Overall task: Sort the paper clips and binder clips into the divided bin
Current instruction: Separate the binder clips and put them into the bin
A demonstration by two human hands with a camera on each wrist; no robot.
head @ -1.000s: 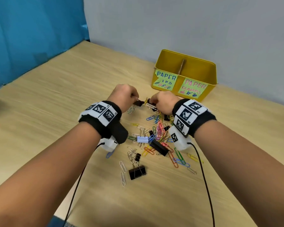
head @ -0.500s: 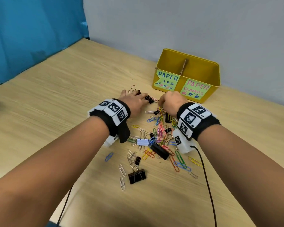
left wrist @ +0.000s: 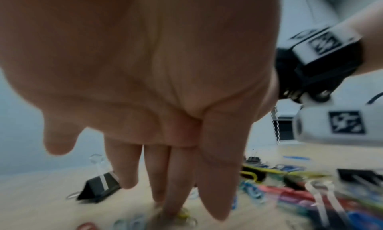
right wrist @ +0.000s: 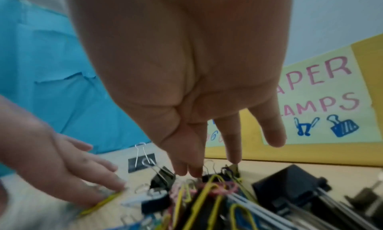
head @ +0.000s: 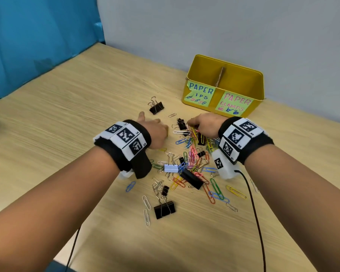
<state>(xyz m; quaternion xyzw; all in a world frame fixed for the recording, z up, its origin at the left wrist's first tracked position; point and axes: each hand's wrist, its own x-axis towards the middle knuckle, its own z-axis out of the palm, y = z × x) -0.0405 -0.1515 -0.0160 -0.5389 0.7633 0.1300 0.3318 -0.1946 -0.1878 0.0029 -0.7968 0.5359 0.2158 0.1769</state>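
Note:
A yellow divided bin [head: 227, 60] stands at the back right, labelled for paper clips on its left half and paper clamps on its right [right wrist: 319, 94]. In front of it lies a pile of coloured paper clips [head: 192, 160] mixed with black binder clips. My left hand [head: 155, 126] is at the pile's far left edge, its straight fingers [left wrist: 172, 192] touching the table and loose clips, holding nothing. My right hand [head: 190, 123] is at the pile's far end; thumb and forefinger [right wrist: 188, 173] pinch a paper clip in the tangle beside a small black binder clip [head: 181, 123].
One black binder clip [head: 156, 107] lies alone beyond my left hand. A large black binder clip [head: 164, 209] sits at the near edge of the pile, with a long black one [head: 191, 178] and a white one [head: 171, 168] in the middle. Blue curtain left, grey wall behind.
Both hands came down from a shared hold on a small binder clip. The left hand let go and opened flat on the table; the right hand dropped onto the tangle.

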